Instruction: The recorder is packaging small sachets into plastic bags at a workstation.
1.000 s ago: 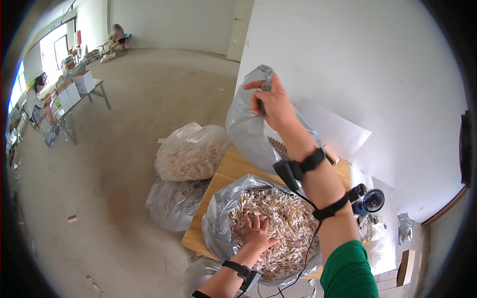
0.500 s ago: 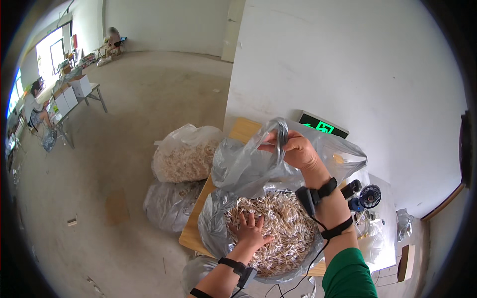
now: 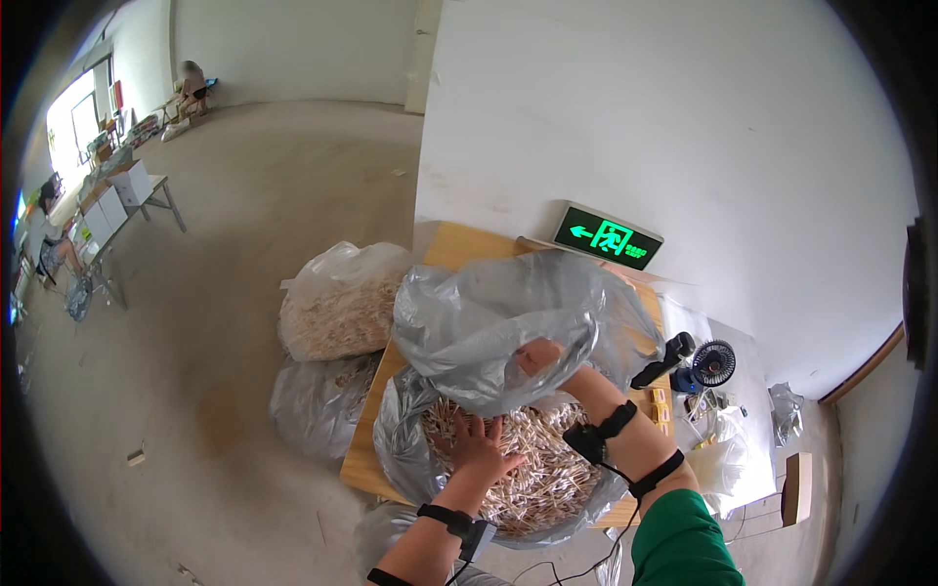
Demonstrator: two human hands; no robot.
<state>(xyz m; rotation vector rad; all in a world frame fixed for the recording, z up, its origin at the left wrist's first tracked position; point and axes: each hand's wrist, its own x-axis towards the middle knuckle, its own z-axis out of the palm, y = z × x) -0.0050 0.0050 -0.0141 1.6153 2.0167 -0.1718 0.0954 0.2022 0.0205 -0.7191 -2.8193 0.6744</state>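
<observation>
A grey plastic bag lies on a wooden table, its mouth turned toward me and its upper side puffed up. Inside is a heap of cotton swabs with white tips and thin wooden sticks. My left hand rests on the left of the heap, fingers spread and palm down, gripping nothing. Against the raised film at the bag's mouth is my right hand. Thin plastic and blur hide its fingers, so their grip does not show. Black straps with small devices circle both my forearms.
The wooden table edge runs along the bag's left. Two more filled bags stand stacked beside it. A lit green exit sign leans by the wall. Right are a small black fan and cables. Two people sit far left near a table with boxes.
My right hand has come down and slightly left from the gathered bag rim it was gripping. The upper film has spread and sunk, uncovering the exit sign. My left hand stays on the swabs.
</observation>
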